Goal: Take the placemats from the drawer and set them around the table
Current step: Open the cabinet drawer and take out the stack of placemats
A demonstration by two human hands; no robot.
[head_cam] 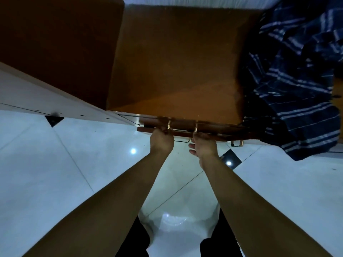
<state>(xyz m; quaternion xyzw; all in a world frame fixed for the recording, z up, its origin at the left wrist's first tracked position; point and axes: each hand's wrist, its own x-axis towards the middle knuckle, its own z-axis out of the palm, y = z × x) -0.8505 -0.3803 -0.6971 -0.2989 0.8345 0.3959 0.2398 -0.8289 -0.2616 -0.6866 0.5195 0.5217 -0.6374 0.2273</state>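
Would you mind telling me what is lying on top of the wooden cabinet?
A dark blue striped cloth is draped over the right end of the cabinet top, hanging past the front edge. Whatever lies beneath it is covered. The drawers' contents are hidden.

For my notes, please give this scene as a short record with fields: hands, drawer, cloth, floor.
left hand: closed on a brass handle at the drawer front
right hand: at the drawer front, grip unclear
drawer contents: not visible
cloth: dark blue striped cloth on the wooden cabinet top
floor: pale glossy tiles
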